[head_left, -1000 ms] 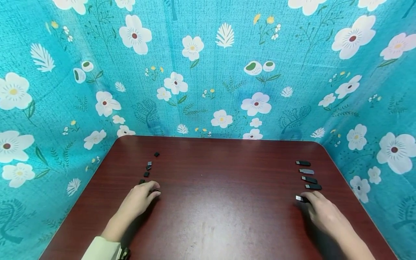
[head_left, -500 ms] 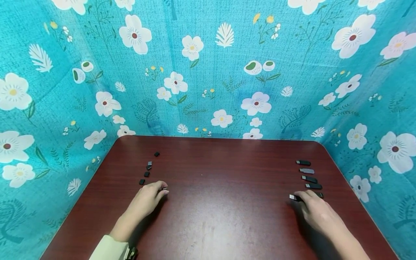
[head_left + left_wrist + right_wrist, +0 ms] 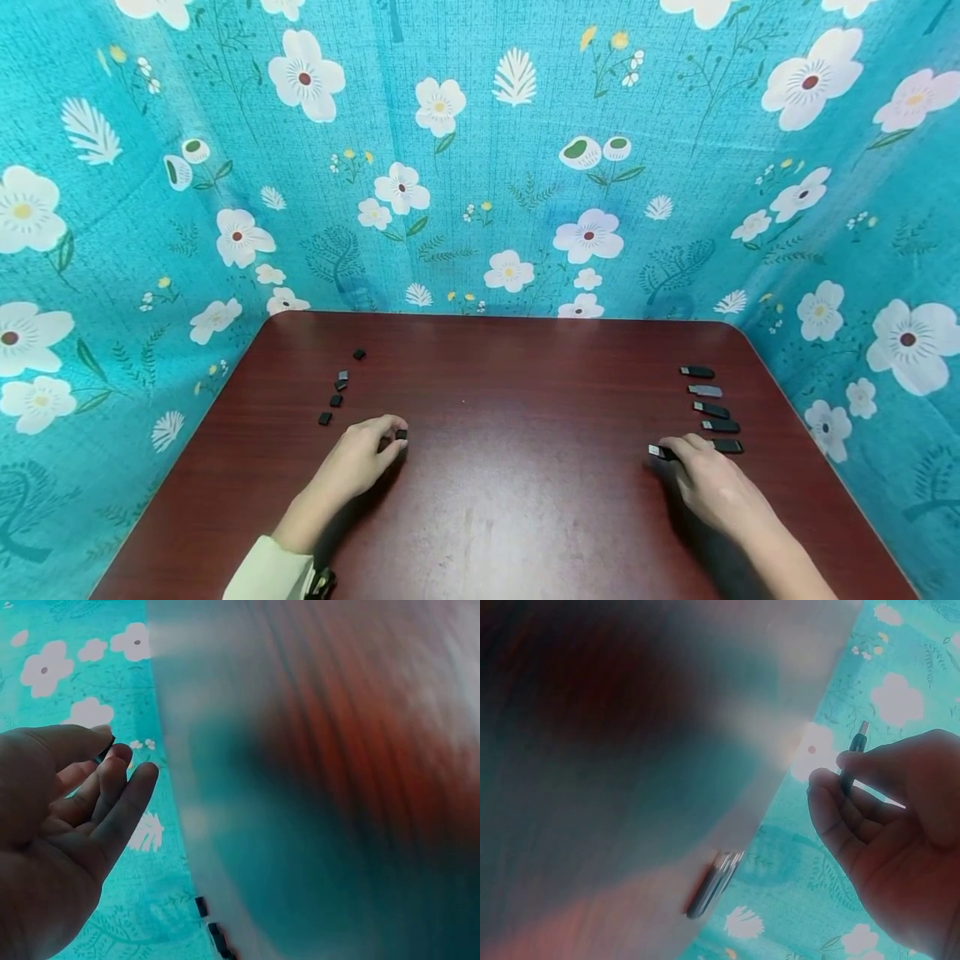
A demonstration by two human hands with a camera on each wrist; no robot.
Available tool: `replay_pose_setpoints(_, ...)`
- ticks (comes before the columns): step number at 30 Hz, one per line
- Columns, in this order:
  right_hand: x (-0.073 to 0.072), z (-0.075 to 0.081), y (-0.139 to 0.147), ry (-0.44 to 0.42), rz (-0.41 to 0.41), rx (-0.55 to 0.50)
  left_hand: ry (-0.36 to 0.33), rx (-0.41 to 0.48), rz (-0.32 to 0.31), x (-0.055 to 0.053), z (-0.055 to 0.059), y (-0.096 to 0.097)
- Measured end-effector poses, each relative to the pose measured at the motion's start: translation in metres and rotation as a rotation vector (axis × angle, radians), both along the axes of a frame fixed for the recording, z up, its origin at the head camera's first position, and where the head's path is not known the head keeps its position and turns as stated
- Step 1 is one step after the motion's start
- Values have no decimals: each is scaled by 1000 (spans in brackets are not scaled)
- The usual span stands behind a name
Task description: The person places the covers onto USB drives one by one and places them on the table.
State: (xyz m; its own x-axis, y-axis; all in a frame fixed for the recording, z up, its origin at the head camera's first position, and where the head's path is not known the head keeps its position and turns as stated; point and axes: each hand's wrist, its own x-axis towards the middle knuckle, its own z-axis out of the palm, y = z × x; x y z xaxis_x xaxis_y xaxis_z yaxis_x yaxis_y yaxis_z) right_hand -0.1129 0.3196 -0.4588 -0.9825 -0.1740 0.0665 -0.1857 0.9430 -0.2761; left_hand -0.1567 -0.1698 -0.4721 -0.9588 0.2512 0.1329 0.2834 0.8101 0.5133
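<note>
Between the thumb and fingertips of my left hand [image 3: 358, 458] is a small black USB cap [image 3: 402, 434], pinched. In the left wrist view only a thin dark edge of the cap [image 3: 107, 748] shows past the thumb. Over at the right, my right hand [image 3: 708, 479] pinches a black USB flash drive [image 3: 660, 452] by its body. Its bare metal plug points left, toward the middle of the table. The right wrist view shows that flash drive [image 3: 853, 761] held between thumb and index finger, plug end up. The two parts are well apart.
Several loose caps [image 3: 336, 401] lie in a slanted row at the table's left. At the right, several USB flash drives [image 3: 721, 426] lie in a column, one right by my right hand. A flowered blue cloth [image 3: 480, 167] surrounds the dark red table [image 3: 510, 375].
My left hand has moved right with the cap, uncovering a loose cap behind it. My right hand has moved left with the flash drive, exposing another drive on the table.
</note>
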Motion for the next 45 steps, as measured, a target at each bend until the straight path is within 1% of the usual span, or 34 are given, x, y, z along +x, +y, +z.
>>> replay_pose_setpoints(3, -1, 0, -6, 17, 16, 0, 2, 27, -9, -1, 1, 4)
replay_pose_setpoints(6, -2, 1, -13, 33, 37, -4, 8, 35, -10, -1, 1, 9)
replay_pose_setpoints(9, -3, 2, -20, 35, 54, -8, 14, 30, -12, -1, 2, 13)
replay_pose_setpoints(14, -5, 3, -30, 67, 78, -16, 26, 8, -29, -1, 2, 19)
replay_pose_setpoints(19, -7, 2, -36, 105, 101, -21, 52, -5, -65, -1, 1, 25)
replay_pose_setpoints(24, -7, 1, -41, 125, 114, -24, 59, -35, -88, 0, -1, 31)
replay_pose_setpoints(28, -7, 2, -46, 140, 126, -24, 78, -66, -115, 1, -1, 37)
replay_pose_setpoints(33, -8, 1, -54, 159, 151, -13, 101, -79, -156, 2, 0, 45)
replay_pose_setpoints(36, -9, 1, -59, 174, 168, -10, 100, -88, -175, 2, 1, 50)
replay_pose_setpoints(40, -9, 1, -65, 199, 190, -12, 76, -110, -194, 1, 0, 57)
replay_pose_setpoints(43, -10, 2, -69, 196, 200, -12, 65, -124, -204, 1, 1, 62)
replay_pose_setpoints(45, -10, 3, -71, 187, 204, -13, 70, -134, -212, 1, 1, 65)
